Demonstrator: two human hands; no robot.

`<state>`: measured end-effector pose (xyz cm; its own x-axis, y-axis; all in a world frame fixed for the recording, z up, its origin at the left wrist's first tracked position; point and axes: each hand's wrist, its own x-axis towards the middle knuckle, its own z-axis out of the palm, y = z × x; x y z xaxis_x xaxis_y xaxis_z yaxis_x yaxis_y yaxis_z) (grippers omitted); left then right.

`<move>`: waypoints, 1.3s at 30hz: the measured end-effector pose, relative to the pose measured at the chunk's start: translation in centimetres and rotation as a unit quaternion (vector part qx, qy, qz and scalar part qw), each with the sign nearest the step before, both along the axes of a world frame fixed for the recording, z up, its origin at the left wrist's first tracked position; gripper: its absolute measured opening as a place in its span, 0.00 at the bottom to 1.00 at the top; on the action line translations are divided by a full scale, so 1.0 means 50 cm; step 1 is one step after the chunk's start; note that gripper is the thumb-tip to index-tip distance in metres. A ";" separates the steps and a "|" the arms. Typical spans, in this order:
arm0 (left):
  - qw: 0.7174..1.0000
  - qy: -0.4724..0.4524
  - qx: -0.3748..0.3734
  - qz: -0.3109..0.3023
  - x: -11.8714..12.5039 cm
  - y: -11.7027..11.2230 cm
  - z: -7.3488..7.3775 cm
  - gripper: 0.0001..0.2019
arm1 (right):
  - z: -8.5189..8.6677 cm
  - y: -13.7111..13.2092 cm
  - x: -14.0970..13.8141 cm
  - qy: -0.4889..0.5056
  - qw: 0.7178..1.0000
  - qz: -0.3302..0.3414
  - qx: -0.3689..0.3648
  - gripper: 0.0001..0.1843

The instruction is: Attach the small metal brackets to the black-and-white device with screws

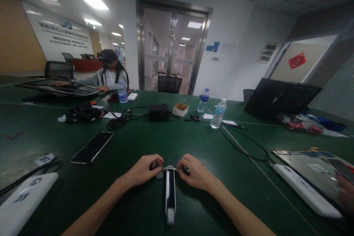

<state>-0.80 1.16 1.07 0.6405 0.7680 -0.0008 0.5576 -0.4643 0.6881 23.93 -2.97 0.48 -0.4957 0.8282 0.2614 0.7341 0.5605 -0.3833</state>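
A long, narrow silver-framed device (170, 193) with a dark strip down its middle lies lengthwise on the green table in front of me. A pale block forms its near end, and a thin crossbar spans the far end. My left hand (144, 170) is closed at the left tip of this crossbar, thumb and fingers pinched together. Beside those fingertips is a small grey metal part (159, 175). On the other side, my right hand (195, 171) has its fingers curled round the crossbar's right end, where a small black rounded piece (186, 170) shows. Both grips are partly hidden by the fingers.
A phone (92, 148) lies left of my hands. Farther back are a black box (159, 112), a small open carton (180, 109), cables and water bottles (218, 114). White devices flank both sides. Another person (112, 70) sits across the table; a hand (345, 191) shows far right.
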 end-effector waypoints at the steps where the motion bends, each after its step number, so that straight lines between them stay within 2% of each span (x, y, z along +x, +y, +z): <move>1: 1.000 -0.004 -0.005 -0.002 0.000 0.000 0.000 0.13 | 0.000 0.001 0.000 0.000 1.000 0.001 0.001 0.04; 10: 1.000 0.008 -0.004 0.004 0.004 -0.008 0.016 0.11 | -0.003 0.002 0.000 0.007 1.000 0.004 0.005 0.04; 18: 1.000 -0.002 0.005 0.001 0.002 -0.002 0.002 0.11 | -0.009 0.004 0.001 0.002 1.000 0.005 0.014 0.05; 39: 1.000 0.007 -0.001 -0.003 0.001 -0.004 0.004 0.12 | -0.003 0.001 -0.001 0.004 1.000 0.003 0.010 0.04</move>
